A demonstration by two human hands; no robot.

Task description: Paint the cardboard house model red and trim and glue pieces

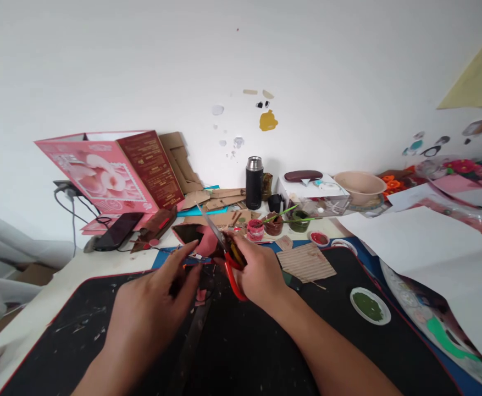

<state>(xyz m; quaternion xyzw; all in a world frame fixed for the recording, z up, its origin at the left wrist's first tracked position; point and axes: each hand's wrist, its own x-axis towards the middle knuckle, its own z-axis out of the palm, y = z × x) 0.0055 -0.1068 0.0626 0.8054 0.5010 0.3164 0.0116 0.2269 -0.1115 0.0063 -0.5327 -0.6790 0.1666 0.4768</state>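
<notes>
My right hand grips scissors by their red handles, and the blades point up and to the left. Just left of the blades is a pink and dark curved piece; what supports it is partly hidden. My left hand is slightly blurred, its thumb and index finger apart beside that piece, with nothing clearly between them. Below the hands, small pink scraps lie on the black mat.
Behind the hands stand a black flask and paint jars. Corrugated cardboard and a dish of green paint lie to the right. A phone and a pink box are at the left.
</notes>
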